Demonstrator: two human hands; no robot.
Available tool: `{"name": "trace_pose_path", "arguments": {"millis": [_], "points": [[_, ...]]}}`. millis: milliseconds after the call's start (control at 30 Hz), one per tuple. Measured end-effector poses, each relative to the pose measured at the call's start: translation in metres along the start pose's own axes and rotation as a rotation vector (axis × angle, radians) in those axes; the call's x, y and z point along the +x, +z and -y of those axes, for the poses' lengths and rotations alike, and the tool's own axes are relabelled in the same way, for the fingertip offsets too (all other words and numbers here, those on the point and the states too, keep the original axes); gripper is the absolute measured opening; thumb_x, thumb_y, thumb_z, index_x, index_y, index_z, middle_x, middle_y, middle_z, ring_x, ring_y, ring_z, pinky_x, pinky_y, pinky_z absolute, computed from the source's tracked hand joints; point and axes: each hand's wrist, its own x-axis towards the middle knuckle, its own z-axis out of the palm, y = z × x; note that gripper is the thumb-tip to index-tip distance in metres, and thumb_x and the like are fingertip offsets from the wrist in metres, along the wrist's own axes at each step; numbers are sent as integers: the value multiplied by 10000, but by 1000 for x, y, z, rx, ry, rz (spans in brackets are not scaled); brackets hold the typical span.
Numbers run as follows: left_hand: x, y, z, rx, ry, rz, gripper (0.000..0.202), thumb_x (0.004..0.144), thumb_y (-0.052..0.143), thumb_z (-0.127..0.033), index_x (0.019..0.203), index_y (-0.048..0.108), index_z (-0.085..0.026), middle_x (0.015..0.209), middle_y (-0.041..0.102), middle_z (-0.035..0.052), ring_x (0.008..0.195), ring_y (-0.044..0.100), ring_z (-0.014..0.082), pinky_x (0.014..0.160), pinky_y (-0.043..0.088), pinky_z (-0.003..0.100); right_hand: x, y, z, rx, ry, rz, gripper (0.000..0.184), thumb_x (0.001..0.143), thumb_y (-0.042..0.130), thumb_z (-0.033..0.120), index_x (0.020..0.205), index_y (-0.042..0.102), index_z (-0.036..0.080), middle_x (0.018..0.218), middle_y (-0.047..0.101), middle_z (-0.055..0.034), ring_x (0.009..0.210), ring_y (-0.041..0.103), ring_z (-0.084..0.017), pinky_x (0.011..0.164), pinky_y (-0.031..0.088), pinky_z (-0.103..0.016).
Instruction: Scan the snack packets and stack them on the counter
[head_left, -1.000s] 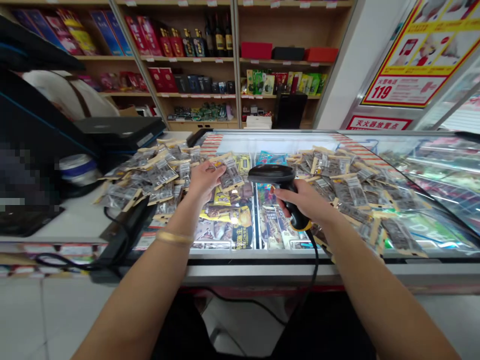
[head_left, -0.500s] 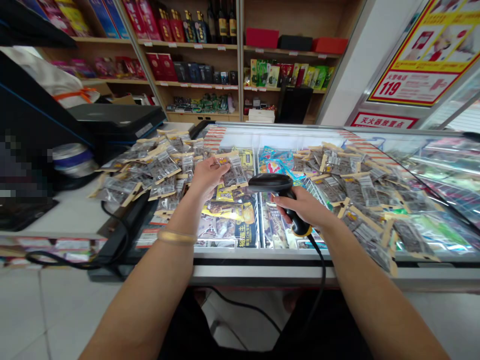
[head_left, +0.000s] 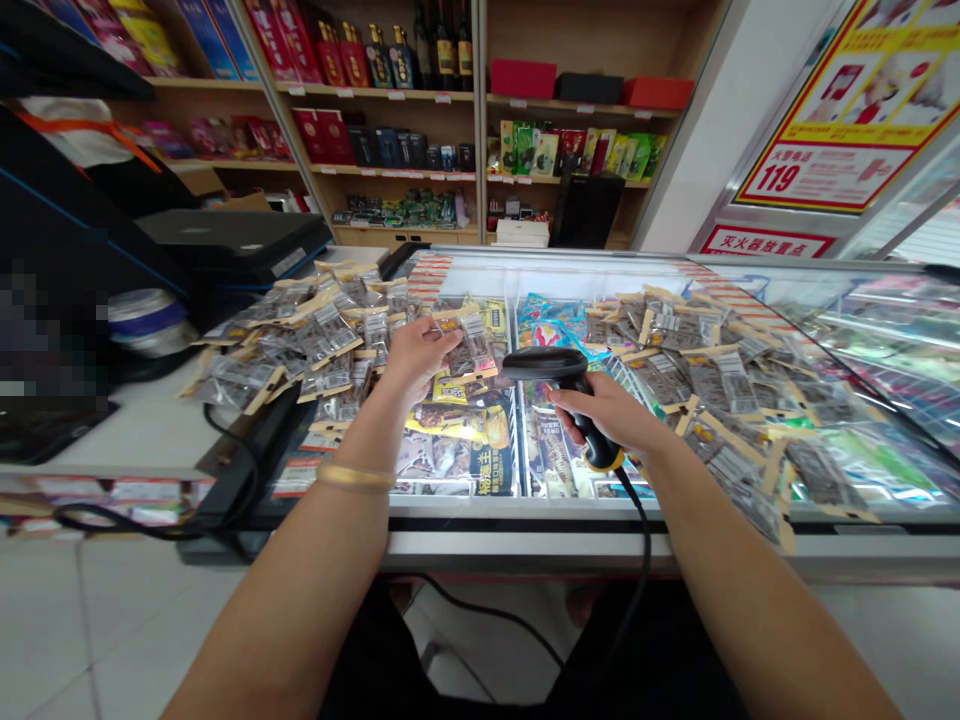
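Between the thumb and fingers of my left hand [head_left: 421, 358] is a small clear snack packet [head_left: 472, 345] with tan ends, a printed label facing up. My right hand [head_left: 611, 412] is wrapped round the handle of a black barcode scanner [head_left: 547, 365], whose head points left at the packet with a small gap between them. A cable runs down from the scanner's handle. Similar packets lie in a left pile [head_left: 322, 325] beside my left hand and a right pile [head_left: 720, 375] beyond my right hand.
Beneath my hands is the glass top of a chest freezer [head_left: 450, 508] with colourful bags inside. To the left are a counter [head_left: 161, 420], a black machine [head_left: 232, 240] and a round tub [head_left: 150, 320]. Stocked shelves [head_left: 375, 92] stand behind.
The packet in my left hand has tilted slightly, its lower end shifting a little. The scanner has moved very slightly right. At far left, white cloth with an orange strap has shifted.
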Motion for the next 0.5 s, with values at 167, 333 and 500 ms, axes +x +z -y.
{"name": "trace_pose_path", "arguments": {"millis": [167, 333, 500], "points": [[3, 0, 6, -2, 3, 8, 360, 547, 861, -278, 860, 706, -193, 880, 757, 46, 879, 697, 226, 762, 547, 355, 0, 0, 0, 19, 1, 5, 358, 748, 782, 483, 717, 586, 185, 527, 573, 13, 407, 518, -117, 436, 428, -258], [3, -2, 9, -29, 65, -2, 387, 585, 861, -321, 919, 715, -194, 867, 754, 46, 831, 705, 225, 772, 551, 363, -2, 3, 11, 80, 9, -64, 374, 689, 799, 483, 682, 583, 178, 525, 572, 10, 391, 512, -108, 409, 402, -243], [17, -40, -11, -137, 250, -113, 349, 753, 724, -253, 1091, 685, -175, 872, 758, 51, 870, 734, 217, 847, 584, 349, 12, 31, 39, 143, -63, -81, 336, 673, 790, 452, 750, 617, 175, 530, 580, 19, 380, 517, -110, 387, 393, -236]]}}
